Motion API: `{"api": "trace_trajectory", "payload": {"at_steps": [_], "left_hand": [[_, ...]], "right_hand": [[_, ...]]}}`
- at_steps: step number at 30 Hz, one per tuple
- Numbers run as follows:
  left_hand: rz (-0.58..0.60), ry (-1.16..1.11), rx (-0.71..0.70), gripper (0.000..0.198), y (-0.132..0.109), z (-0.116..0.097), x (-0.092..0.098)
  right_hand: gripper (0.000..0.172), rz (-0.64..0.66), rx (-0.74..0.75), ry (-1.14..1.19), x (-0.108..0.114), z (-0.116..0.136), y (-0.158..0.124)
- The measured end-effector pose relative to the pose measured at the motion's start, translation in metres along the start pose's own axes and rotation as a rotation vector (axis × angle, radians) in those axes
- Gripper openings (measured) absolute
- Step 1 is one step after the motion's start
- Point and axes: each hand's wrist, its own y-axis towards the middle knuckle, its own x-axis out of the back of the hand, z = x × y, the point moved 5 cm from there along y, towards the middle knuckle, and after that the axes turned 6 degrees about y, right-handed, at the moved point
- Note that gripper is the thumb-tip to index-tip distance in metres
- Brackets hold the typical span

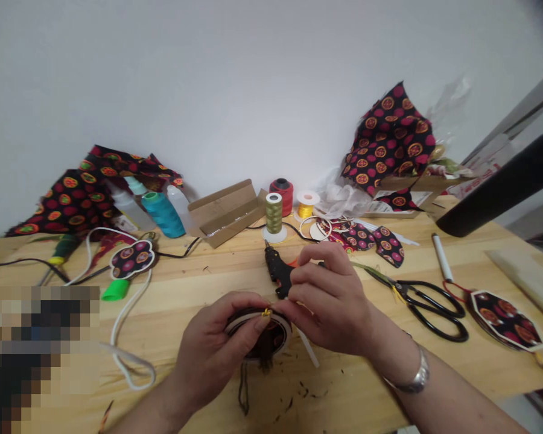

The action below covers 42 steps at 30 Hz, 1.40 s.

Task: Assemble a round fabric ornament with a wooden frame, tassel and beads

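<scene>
My left hand is closed around a round fabric-covered ornament with a pale rim, its thumb lying across the front. At the top edge, by the thumb tip, sits a small yellow cord knot. A dark tassel hangs over the ornament's face. Thumb and fingers of my right hand are pinched together at the ornament's upper right edge, beside the knot; what lies between them is too small to tell. Just behind the right hand a black glue gun rests on the table, partly covered by the fingers.
Black-handled scissors and an octagonal fabric ornament lie to the right. Thread spools and an open cardboard box stand at the back. A flower-shaped piece and white cable are left. Printed cloth leans behind.
</scene>
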Motion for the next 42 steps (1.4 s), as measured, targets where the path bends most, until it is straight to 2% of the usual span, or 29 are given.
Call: {"api": "trace_trajectory", "payload": {"at_steps": [9,14,18,23,25,30,33,36,39,42], "left_hand": [[-0.118,-0.109,0.134,0.008,-0.005,-0.002,-0.003],[-0.075,-0.081,0.145,0.005,-0.004,-0.002,-0.004],[0.026,-0.031,0.087,0.005,-0.001,0.002,-0.003],[0.012,-0.048,0.072,0.006,-0.003,0.003,-0.002],[0.027,-0.084,0.071,0.007,-0.003,0.002,-0.003],[0.148,-0.083,0.037,0.011,-0.002,0.000,-0.009],[0.103,-0.118,0.072,0.008,-0.003,0.001,-0.008],[0.084,-0.138,0.117,0.006,-0.004,0.003,-0.009],[0.053,-0.154,0.151,0.005,-0.005,0.006,-0.007],[0.083,-0.148,0.132,0.006,-0.003,0.008,-0.007]], "right_hand": [[0.021,0.020,-0.046,0.045,-0.002,-0.003,0.000],[0.023,0.032,-0.064,0.063,-0.002,-0.003,0.000],[0.021,0.049,-0.084,0.085,-0.003,-0.005,0.000],[0.019,0.044,-0.123,0.167,-0.004,-0.007,0.000],[0.018,0.035,-0.163,0.234,-0.005,-0.008,0.001],[0.022,-0.007,-0.308,0.454,-0.008,-0.013,0.002],[0.021,-0.052,-0.475,0.566,-0.011,-0.021,0.000],[0.018,-0.036,-0.600,0.655,-0.015,-0.026,-0.003],[0.015,-0.004,-0.636,0.693,-0.018,-0.027,-0.005],[0.010,0.004,-0.644,0.702,-0.020,-0.026,-0.005]]}}
